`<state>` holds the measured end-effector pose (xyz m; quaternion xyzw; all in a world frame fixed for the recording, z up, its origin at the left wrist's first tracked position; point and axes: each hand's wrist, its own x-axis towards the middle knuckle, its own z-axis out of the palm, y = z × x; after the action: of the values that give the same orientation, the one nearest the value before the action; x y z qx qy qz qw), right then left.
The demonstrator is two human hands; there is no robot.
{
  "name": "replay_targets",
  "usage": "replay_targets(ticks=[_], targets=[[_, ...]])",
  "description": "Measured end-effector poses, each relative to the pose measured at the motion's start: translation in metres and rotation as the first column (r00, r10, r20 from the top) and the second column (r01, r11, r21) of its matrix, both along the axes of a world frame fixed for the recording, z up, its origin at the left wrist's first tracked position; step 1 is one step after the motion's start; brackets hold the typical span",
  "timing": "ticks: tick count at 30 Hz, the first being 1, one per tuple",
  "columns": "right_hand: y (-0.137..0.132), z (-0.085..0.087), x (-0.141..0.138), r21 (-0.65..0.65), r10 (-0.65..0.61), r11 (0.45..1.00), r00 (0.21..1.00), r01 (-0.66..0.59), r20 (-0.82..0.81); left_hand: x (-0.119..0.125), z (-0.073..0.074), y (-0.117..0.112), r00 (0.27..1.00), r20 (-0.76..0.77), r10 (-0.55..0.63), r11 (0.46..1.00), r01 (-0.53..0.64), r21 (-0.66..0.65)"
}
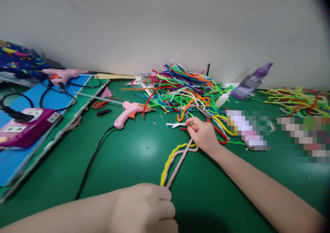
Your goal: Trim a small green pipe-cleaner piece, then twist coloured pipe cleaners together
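The green table [136, 164] here has a soft shine and runs back to a bare grey wall [154, 30]. The left hand [145, 207] is closed round yellow and pink pipe cleaners [168, 162], which stretch over the tabletop to the right hand [203, 135], its finger and thumb pinching a white strip [175, 125]. Behind lies a bright heap [177, 85]; leftward, a pink glue gun [130, 112] and a blue board [51, 119] with a purple power strip [28, 133]; rightward, a purple bottle [247, 85].

Translucent purple bottle [248, 86] is standing by grey wall [144, 23]; magenta plastic power strip [38, 127] is resting on blue board [15, 166].
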<state>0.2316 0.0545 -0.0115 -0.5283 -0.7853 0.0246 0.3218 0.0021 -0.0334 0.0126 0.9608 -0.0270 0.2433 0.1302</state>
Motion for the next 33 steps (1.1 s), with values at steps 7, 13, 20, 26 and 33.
replay_targets(ticks=[7,13,20,26,33], targets=[[0.000,0.001,0.001,-0.037,-0.032,0.999,0.999,0.030,-0.031,0.002,-0.001,0.002,0.999,0.051,0.010,1.000,-0.010,-0.012],[0.001,0.001,0.002,-0.086,-0.059,0.995,0.995,0.052,-0.077,0.002,0.008,0.003,0.993,0.111,0.036,0.986,-0.017,-0.165],[-0.002,0.010,-0.003,-0.204,-0.138,0.977,0.916,0.064,-0.377,0.003,0.007,0.005,0.994,0.092,0.066,0.991,-0.054,-0.121],[-0.005,0.018,-0.007,-0.303,-0.176,0.953,0.865,0.029,-0.470,0.003,0.009,0.012,0.994,0.107,0.022,0.996,-0.012,-0.090],[0.003,0.015,-0.003,-0.377,-0.293,0.924,0.765,0.071,-0.574,0.005,0.011,0.016,0.984,0.174,0.028,0.991,-0.005,-0.135]])
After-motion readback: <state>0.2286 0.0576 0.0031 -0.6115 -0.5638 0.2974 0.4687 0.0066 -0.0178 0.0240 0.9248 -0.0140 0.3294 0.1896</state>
